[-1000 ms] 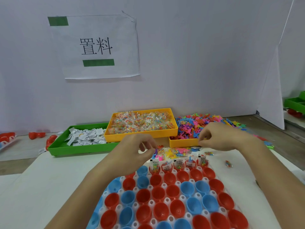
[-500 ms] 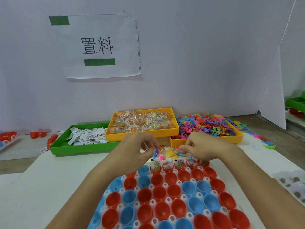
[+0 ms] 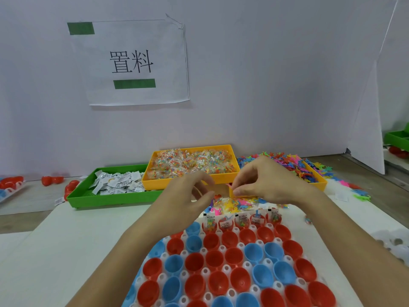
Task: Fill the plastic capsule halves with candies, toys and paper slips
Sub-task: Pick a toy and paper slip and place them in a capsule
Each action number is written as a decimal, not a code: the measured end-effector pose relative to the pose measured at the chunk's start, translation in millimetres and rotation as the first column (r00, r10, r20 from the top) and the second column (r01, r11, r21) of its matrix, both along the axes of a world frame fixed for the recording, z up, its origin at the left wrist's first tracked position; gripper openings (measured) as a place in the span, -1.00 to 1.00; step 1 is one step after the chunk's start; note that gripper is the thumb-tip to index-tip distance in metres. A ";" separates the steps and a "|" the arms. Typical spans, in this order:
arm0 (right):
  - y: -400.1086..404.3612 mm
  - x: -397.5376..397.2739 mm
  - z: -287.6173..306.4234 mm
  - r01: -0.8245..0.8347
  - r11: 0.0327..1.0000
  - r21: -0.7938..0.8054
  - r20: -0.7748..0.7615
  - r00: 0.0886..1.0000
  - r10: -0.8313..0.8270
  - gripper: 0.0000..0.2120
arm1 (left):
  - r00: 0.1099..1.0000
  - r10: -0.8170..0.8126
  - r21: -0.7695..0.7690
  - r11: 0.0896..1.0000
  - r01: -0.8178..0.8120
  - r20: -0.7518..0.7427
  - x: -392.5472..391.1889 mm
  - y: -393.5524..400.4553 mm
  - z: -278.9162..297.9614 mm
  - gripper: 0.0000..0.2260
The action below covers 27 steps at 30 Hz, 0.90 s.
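a: red and blue capsule halves (image 3: 234,258) are sitting open side up in the white holder tray (image 3: 205,271) right under your forearms. only the far row (image 3: 242,220) is holding anything, and there i'm seeing candy packets and paper slips sticking up out of the cups.

b: what are my hands doing?

a: your right hand (image 3: 272,180) is hovering over the loose pile of toys and packets (image 3: 234,203) just beyond the far row, with thumb and forefinger pinching a small pink toy (image 3: 230,187). your left hand (image 3: 188,196) is hanging beside it, fingers curled toward the thumb, and i can't tell whether anything is sitting between them.

b: and the supplies?

a: the yellow tray of candy packets (image 3: 192,165) is lying behind your hands, against the wall. the green tray of paper slips (image 3: 110,187) is touching it on the left. a second yellow tray (image 3: 318,182), heaped with coloured plastic toys (image 3: 294,165), is sitting to the right, partly hidden by your right hand, and some toys are spilling onto the table past it. a few red capsule halves (image 3: 52,180) are lying loose at the far left, and a paper sign (image 3: 132,60) is hanging on the wall.
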State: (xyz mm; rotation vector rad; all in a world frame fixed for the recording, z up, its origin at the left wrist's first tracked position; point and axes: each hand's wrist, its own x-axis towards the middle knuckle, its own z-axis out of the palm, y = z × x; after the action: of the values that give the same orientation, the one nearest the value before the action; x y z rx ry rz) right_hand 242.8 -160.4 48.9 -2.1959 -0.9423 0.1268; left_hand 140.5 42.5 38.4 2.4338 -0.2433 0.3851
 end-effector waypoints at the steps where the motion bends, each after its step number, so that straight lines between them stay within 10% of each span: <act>1: 5.5 -5.6 2.7 -0.035 0.998 0.050 -0.020 0.999 0.036 -0.89 | 1.000 0.009 -0.051 0.999 -0.009 -0.010 0.3 -1.0 -0.1 -0.86; 16: 25.7 -25.7 12.0 -0.013 0.974 0.228 0.042 0.999 0.003 -0.82 | 0.995 0.077 -0.472 0.876 -0.095 -0.058 0.2 12.5 13.7 -0.97; 27: 0.4 -4.8 15.3 0.119 0.974 0.193 0.105 0.984 -0.142 -0.92 | 0.951 0.095 0.038 0.995 -0.088 -0.294 -0.1 30.7 3.0 -0.93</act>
State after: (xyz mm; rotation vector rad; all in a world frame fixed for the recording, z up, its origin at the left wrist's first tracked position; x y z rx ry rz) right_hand 238.0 -160.0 64.2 -2.1009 -0.8342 -0.1496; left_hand 140.3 73.2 41.4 2.4936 -0.0043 0.0540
